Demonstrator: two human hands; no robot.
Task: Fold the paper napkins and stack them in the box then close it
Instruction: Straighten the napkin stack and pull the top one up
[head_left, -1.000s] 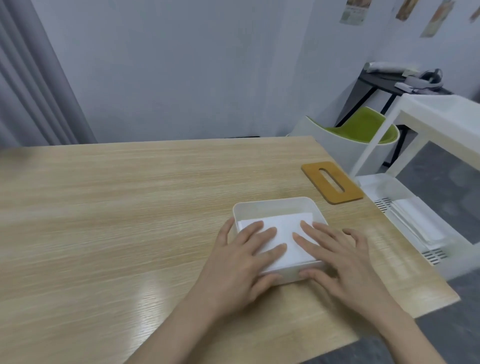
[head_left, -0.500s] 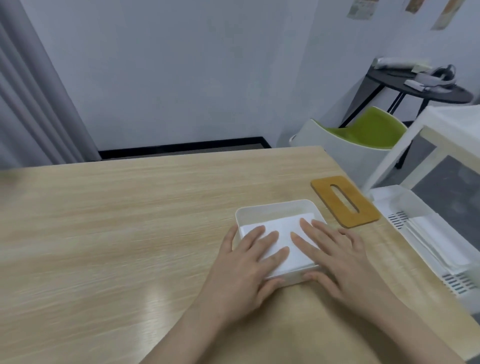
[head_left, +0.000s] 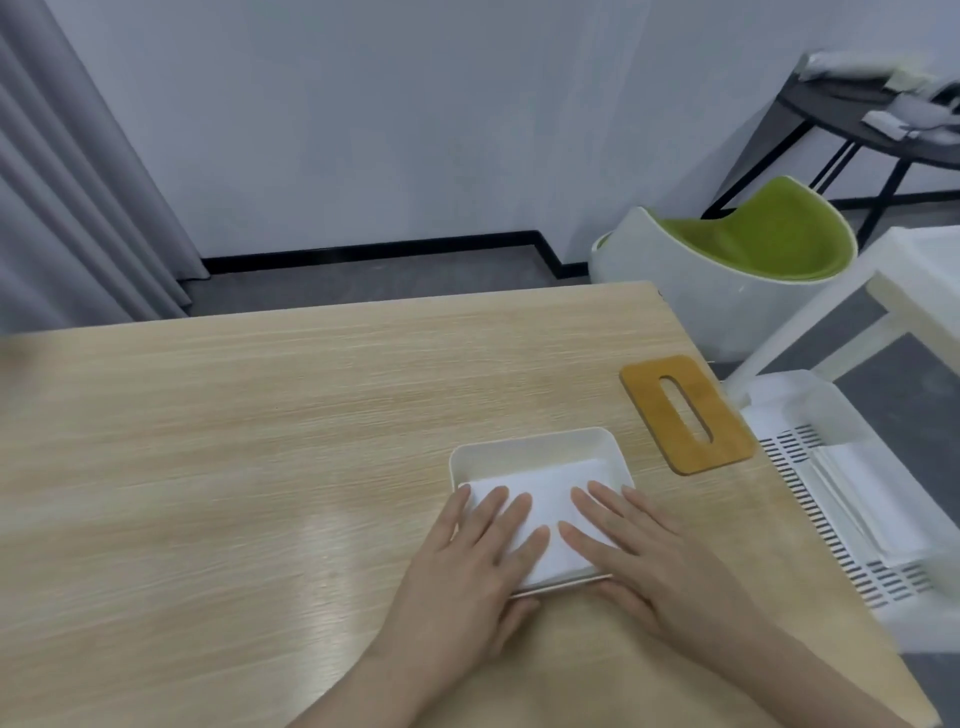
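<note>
The box (head_left: 540, 506) is found on the tabletop (head_left: 260, 467), lid off, with white folded napkins (head_left: 545, 499) lying inside it. The stack reaches close to the rim at the near side; how many napkins it holds cannot be counted.

Left hand (head_left: 467, 571): grip spread, fingers straight and laid flat on the napkins; the thumb is placed outside the box's left wall. Nothing is pinched.

Right hand (head_left: 654, 561): grip likewise spread, fingers flat on the right half of the stack; the thumb is tucked along the box's near wall. The two sets of fingertips are almost touching over the middle of the stack.

The lid (head_left: 685, 413), a brown wooden plate with a slot, is seen lying flat on the tabletop, beyond and to the right of the right hand, near the box but apart from it.

Further right of that hand, off the tabletop, a white tray (head_left: 831, 467) is noted with flat white sheets (head_left: 862, 499) in it; whether these are napkins left to be folded cannot be told.

Judgement: folding and stacking are largely done, and the stack is being pressed level. Closing is not yet done: the lid is to be fetched by the right hand and seated on the rim. If the tray sheets belong to the task, more folding is left.
</note>
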